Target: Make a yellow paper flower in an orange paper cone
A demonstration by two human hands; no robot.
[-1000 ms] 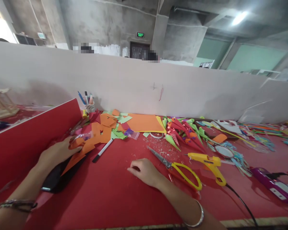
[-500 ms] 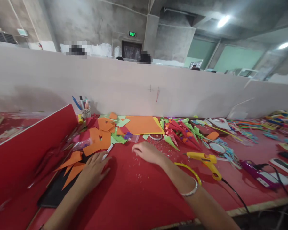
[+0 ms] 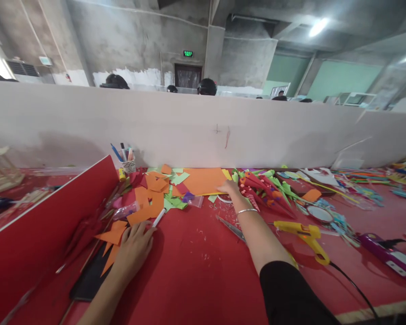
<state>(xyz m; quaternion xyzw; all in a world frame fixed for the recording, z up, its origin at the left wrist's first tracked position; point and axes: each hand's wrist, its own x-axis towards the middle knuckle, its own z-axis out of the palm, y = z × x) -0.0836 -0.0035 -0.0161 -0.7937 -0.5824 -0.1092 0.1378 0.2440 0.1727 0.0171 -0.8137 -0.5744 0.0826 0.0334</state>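
My left hand (image 3: pixel 137 243) lies on the red table with its fingers loosely spread, nothing gripped in them. Beside its fingertips is a white marker pen (image 3: pixel 159 217), and cut orange paper pieces (image 3: pixel 113 234) lie against its far side. My right hand (image 3: pixel 228 187) reaches to the back of the table, at the right edge of an orange paper sheet (image 3: pixel 203 179) stacked on yellow. Its fingers are blurred, so I cannot tell whether they pinch the sheet. Partly under my right forearm are scissors (image 3: pixel 232 228), blades showing.
Red and green paper cones (image 3: pixel 264 192) are heaped right of the sheet. A yellow glue gun (image 3: pixel 302 234) with a cord and a purple power strip (image 3: pixel 389 255) are at right. A pen cup (image 3: pixel 127 164) and a red upright board (image 3: pixel 54 225) stand at left.
My right hand has moved forward from the middle of the table to the orange sheet, uncovering the scissor blades. The left hand stays near the marker pen. The view has shifted slightly.
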